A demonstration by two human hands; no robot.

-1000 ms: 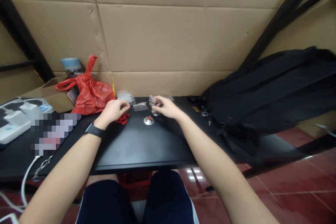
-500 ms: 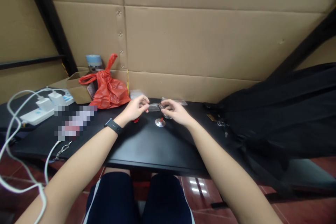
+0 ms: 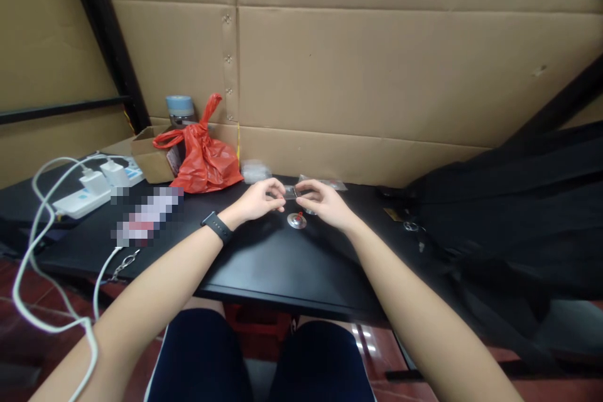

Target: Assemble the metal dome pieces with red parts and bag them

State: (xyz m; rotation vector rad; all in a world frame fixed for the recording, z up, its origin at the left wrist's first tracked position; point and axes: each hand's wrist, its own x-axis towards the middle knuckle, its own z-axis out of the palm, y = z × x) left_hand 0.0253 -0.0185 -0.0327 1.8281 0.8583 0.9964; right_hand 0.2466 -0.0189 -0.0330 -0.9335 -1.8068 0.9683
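My left hand (image 3: 260, 200) has its fingers curled and pinched at the left end of a small clear plastic bag (image 3: 289, 192). At the bag's other end, the thumb and fingers of my right hand (image 3: 325, 202) close on it, with a small dark edge at the fingertips that I cannot make out. Just below the hands lies a round silver metal disc (image 3: 296, 221) with a red cord at its middle, flat on the black table (image 3: 282, 264). Another shiny metal piece (image 3: 309, 211) shows partly under my right hand.
Clear plastic bags (image 3: 255, 171) lie behind my left hand, and a flat clear packet (image 3: 334, 184) behind my right. To the left are a red plastic bag (image 3: 207, 160), a cardboard box (image 3: 153, 160) and a power strip (image 3: 75, 202). Keys (image 3: 411, 226) and black cloth (image 3: 509, 220) are on the right.
My left hand has come closer to my right, and less of the clear bag shows between them. The whole view has shifted slightly, so things appear further right.
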